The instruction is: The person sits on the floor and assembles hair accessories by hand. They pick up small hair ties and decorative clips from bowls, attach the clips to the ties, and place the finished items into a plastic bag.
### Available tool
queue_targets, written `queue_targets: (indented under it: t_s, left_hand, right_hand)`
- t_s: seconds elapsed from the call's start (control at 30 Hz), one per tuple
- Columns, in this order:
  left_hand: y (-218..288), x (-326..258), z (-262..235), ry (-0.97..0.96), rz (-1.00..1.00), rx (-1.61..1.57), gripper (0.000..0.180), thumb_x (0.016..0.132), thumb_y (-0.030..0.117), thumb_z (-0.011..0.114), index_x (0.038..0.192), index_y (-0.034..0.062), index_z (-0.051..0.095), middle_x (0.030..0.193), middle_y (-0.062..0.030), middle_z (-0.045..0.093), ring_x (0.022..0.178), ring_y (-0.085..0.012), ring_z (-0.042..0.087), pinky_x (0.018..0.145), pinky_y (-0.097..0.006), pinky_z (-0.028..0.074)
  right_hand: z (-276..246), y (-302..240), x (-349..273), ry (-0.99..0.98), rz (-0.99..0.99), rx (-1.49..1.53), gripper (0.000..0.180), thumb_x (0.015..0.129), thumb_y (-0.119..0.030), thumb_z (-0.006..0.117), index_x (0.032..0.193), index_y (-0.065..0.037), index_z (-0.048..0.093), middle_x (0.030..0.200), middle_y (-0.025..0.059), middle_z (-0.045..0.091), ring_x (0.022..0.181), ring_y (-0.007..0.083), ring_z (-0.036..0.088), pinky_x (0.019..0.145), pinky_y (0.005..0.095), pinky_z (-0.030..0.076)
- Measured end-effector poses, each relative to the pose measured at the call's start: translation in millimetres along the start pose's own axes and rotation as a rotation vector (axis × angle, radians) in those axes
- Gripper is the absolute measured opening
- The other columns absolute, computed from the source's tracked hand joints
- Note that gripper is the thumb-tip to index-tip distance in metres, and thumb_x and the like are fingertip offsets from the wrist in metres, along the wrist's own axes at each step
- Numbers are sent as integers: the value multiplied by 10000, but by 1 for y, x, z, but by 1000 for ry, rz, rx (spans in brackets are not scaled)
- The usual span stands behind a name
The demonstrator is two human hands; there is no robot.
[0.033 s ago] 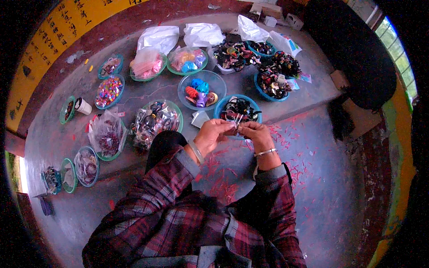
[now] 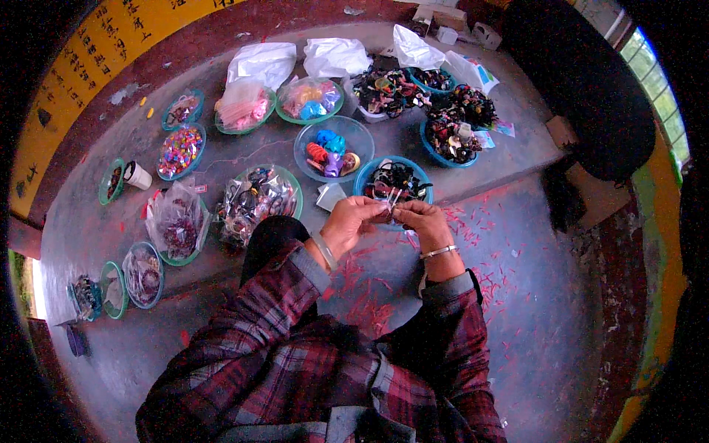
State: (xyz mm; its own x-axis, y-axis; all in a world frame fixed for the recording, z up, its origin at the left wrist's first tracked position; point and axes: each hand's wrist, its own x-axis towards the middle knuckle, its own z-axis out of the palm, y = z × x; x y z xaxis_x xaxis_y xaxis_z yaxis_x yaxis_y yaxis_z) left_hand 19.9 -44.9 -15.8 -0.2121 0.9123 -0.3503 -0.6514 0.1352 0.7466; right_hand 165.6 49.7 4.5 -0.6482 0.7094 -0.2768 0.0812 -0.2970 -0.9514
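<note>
Over the near rim of a blue basket (image 2: 362, 177) full of black bands and small trinkets, my two hands meet. Fingertips of my left hand (image 2: 351, 224) are pinched on one side of a small clear plastic piece (image 2: 386, 212) with thin white sticks (image 2: 396, 195) standing up from it. My right hand (image 2: 425, 221) pinches its other side. What exactly the piece is, I cannot make out. Left of my hands lie white cards (image 2: 330, 196) beside a green basket (image 2: 298, 193) heaped with bagged hair ties (image 2: 258, 198).
Farther back, a clear bowl (image 2: 301, 151) holds bright coiled bands. Baskets of pink packets (image 2: 247, 109), colourful beads (image 2: 179, 151) and dark hair ties (image 2: 454, 140) stand around on the grey ledge. White bags (image 2: 262, 63) line the back. Pinkish-red scraps (image 2: 369, 288) litter the floor below.
</note>
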Motion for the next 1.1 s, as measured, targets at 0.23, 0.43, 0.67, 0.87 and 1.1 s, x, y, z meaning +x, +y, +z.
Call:
queue_targets:
  t_s: [0.23, 0.43, 0.67, 0.87, 1.1]
  left_hand:
    - [-2, 2, -4, -2, 64, 58, 166, 764, 176, 644, 826, 43, 567, 785, -36, 622, 675, -95, 588, 482, -189, 407]
    - [-4, 3, -3, 10, 95, 98, 169, 768, 170, 640, 827, 32, 563, 783, -37, 618, 683, -90, 585, 475, -184, 414]
    - [-2, 0, -2, 110, 210, 272, 136, 781, 157, 622, 809, 32, 577, 772, -29, 615, 666, -85, 578, 501, -206, 456]
    - [2, -5, 6, 137, 272, 452, 154, 783, 171, 619, 816, 22, 594, 760, -20, 610, 660, -83, 575, 512, -219, 474]
    - [4, -7, 9, 80, 170, 156, 180, 808, 210, 588, 851, 35, 596, 805, -32, 620, 675, -89, 565, 524, -199, 422]
  right_hand:
    - [-4, 8, 6, -11, 18, -41, 140, 722, -119, 673, 814, -20, 637, 751, 25, 616, 651, 102, 537, 601, 220, 417]
    - [-5, 10, 7, -4, -9, -7, 120, 719, -95, 663, 806, -18, 633, 733, 19, 607, 672, 102, 537, 598, 221, 418]
    - [3, 5, 6, 241, -417, -109, 287, 704, -9, 655, 979, -9, 575, 907, 45, 595, 785, 120, 548, 713, 246, 457]
    - [5, 3, 4, 104, -349, -77, 353, 709, -14, 653, 1043, -7, 538, 978, 57, 573, 840, 134, 545, 733, 249, 457]
    - [-2, 10, 8, -93, -62, -94, 94, 715, -49, 656, 793, -13, 618, 773, 30, 598, 736, 123, 550, 680, 243, 453]
